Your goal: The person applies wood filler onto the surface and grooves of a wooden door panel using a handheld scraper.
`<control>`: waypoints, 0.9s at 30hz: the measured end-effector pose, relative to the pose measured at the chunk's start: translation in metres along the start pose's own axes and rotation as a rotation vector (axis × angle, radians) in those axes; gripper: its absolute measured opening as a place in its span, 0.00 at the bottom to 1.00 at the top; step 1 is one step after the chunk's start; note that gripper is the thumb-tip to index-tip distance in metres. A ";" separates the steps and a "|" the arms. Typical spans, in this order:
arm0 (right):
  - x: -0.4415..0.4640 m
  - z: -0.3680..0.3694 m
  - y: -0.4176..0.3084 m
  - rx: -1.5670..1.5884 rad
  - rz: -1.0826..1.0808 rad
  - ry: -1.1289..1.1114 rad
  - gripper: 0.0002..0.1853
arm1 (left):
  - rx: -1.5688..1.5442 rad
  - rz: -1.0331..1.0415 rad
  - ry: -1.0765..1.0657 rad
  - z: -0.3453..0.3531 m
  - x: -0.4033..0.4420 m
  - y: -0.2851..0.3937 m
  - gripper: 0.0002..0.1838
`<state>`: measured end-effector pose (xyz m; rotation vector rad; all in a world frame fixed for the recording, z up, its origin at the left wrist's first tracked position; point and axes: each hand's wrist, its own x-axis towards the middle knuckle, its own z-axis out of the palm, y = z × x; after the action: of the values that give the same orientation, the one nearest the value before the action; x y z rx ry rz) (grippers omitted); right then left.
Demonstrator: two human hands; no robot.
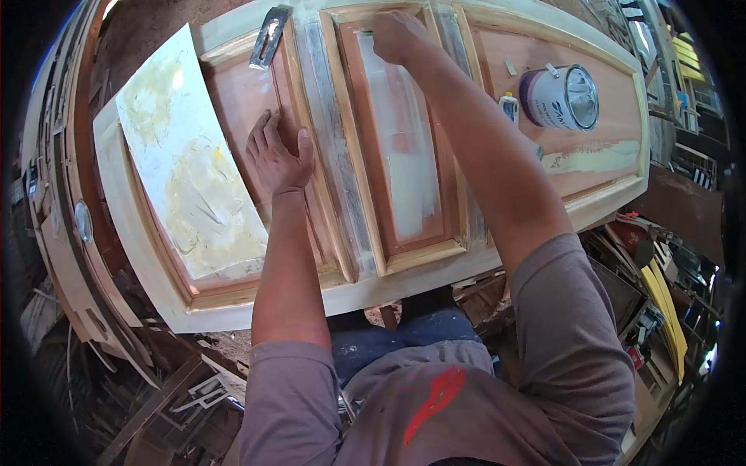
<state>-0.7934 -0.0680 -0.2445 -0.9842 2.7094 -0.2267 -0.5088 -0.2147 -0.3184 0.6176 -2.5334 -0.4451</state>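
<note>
My right hand (pixel 400 39) is closed at the far end of the middle panel (pixel 423 140) of a wooden door. Whatever its fingers grip is mostly hidden; only a thin straight edge shows beside them. Below it, a pale strip of filler (pixel 408 182) runs down the panel. My left hand (pixel 281 151) rests with fingers spread on the left panel, holding nothing. Beside it lies a white sheet (pixel 183 155) smeared with cream and yellowish filler. A flat scraper (pixel 270 37) with a dark slotted handle lies beyond the left hand, across the panel's frame.
On the right panel stands a white and purple can (pixel 548 99), tilted in view. A small yellow-capped tube (pixel 508 107) sits beside it, and a filler patch (pixel 590 158) lies nearer. Long boards (pixel 78 256) stand at the left; wood scraps surround the door.
</note>
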 end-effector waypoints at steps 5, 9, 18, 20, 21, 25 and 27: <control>-0.052 0.030 0.006 0.047 -0.126 0.081 0.11 | 0.017 0.006 -0.006 0.000 0.001 0.001 0.31; -0.143 0.049 -0.007 0.064 -0.108 0.014 0.12 | 0.027 0.006 -0.019 -0.004 0.002 0.004 0.30; -0.347 0.051 -0.065 0.255 -0.007 -0.168 0.26 | 0.008 0.009 -0.009 -0.002 0.002 0.002 0.32; -0.378 0.056 -0.069 0.255 -0.030 -0.161 0.26 | 0.009 0.008 -0.015 -0.002 0.002 0.003 0.32; -0.389 0.057 -0.068 0.252 -0.046 -0.184 0.25 | 0.008 0.014 -0.012 -0.002 0.002 0.002 0.32; -0.363 0.032 -0.051 0.240 -0.035 -0.336 0.22 | 0.013 0.003 -0.016 -0.003 0.002 0.003 0.32; -0.311 0.017 -0.029 0.202 -0.019 -0.271 0.22 | 0.001 0.009 -0.007 -0.003 0.004 0.004 0.32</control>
<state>-0.5401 0.1102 -0.1987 -0.9098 2.3806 -0.3374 -0.5117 -0.2143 -0.3127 0.6060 -2.5423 -0.4434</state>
